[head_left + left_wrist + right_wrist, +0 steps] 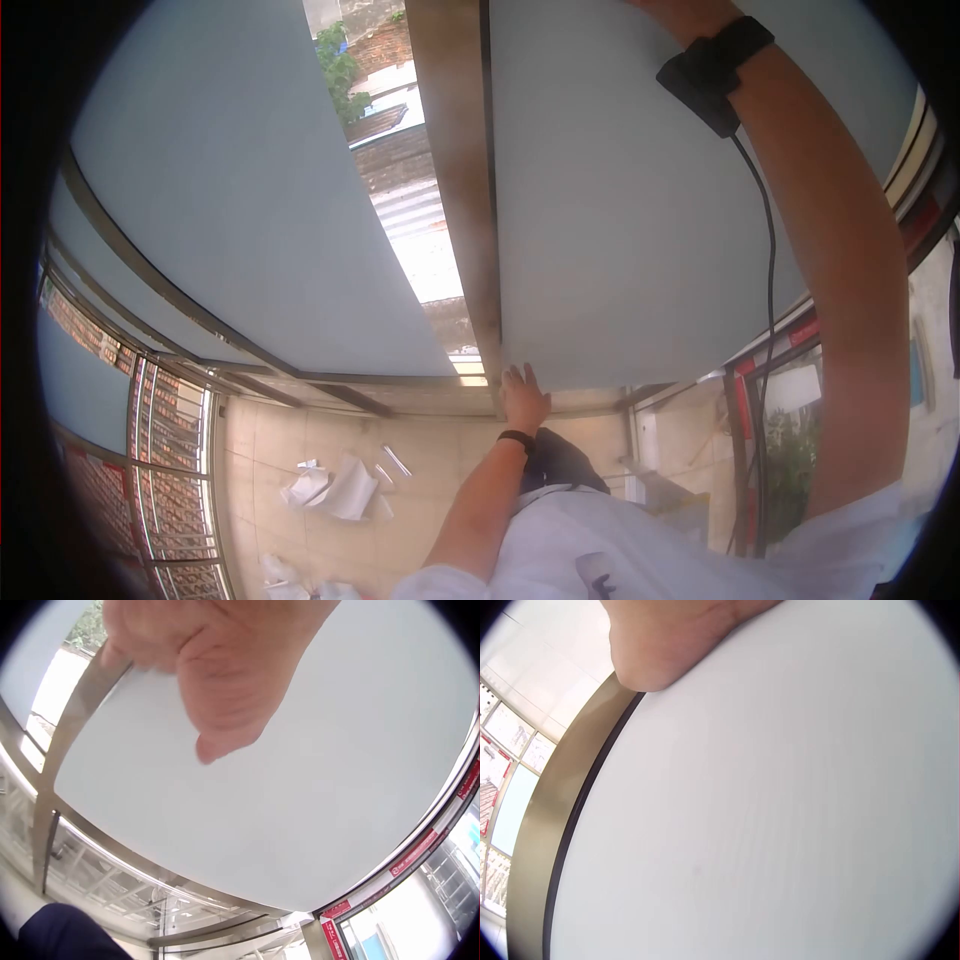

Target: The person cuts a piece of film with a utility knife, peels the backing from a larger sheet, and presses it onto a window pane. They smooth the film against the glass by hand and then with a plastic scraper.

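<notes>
A large frosted pale-grey pane (pixel 640 220) sits in a brown metal frame (pixel 465 180). Low at the pane's left corner, my left hand (pixel 525 398) rests with its fingers extended against it. The left wrist view shows that hand (pixel 225 675) close over the pane (pixel 300 810), thumb pointing down and fingertips by the frame's edge. My right arm reaches up, and the right hand (pixel 690 12) is mostly cut off at the head view's top. In the right wrist view, the heel of the right hand (pixel 671 652) lies against the pane's dark-edged border; its fingers are hidden.
Left of the frame is another frosted pane (pixel 250 190), with a gap showing rooftops and greenery outside. Crumpled white sheets (pixel 345 488) lie on the tiled floor (pixel 260 440). A black cable (pixel 768 250) hangs from the right wrist. Window bars (pixel 175 460) stand at left.
</notes>
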A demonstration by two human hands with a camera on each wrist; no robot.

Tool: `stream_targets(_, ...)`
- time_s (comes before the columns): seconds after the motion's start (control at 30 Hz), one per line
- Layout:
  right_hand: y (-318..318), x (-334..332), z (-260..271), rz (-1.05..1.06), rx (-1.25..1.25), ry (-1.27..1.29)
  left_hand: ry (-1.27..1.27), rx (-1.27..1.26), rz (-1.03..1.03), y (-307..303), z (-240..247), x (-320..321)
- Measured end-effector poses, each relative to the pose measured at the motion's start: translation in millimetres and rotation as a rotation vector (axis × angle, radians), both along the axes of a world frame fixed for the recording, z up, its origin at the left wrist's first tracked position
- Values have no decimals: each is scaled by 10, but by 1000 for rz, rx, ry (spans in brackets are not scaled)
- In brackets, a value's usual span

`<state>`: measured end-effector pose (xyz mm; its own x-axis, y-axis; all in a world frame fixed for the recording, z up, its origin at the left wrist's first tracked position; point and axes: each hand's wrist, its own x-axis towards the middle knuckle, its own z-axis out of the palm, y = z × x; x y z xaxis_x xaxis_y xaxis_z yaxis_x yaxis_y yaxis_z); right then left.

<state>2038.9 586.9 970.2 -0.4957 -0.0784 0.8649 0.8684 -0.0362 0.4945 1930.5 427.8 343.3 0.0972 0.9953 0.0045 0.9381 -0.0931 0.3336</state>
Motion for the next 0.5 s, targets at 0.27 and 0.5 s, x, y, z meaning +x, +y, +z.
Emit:
stream_targets(0.27, -520, 149, -1290, 29, -357, 81, -201, -612, -70, -822, -600, -1130)
stream_targets(0.5, -652, 275, -1887, 44, -494, 85, -322, -564, 53, -1141, -228, -1471)
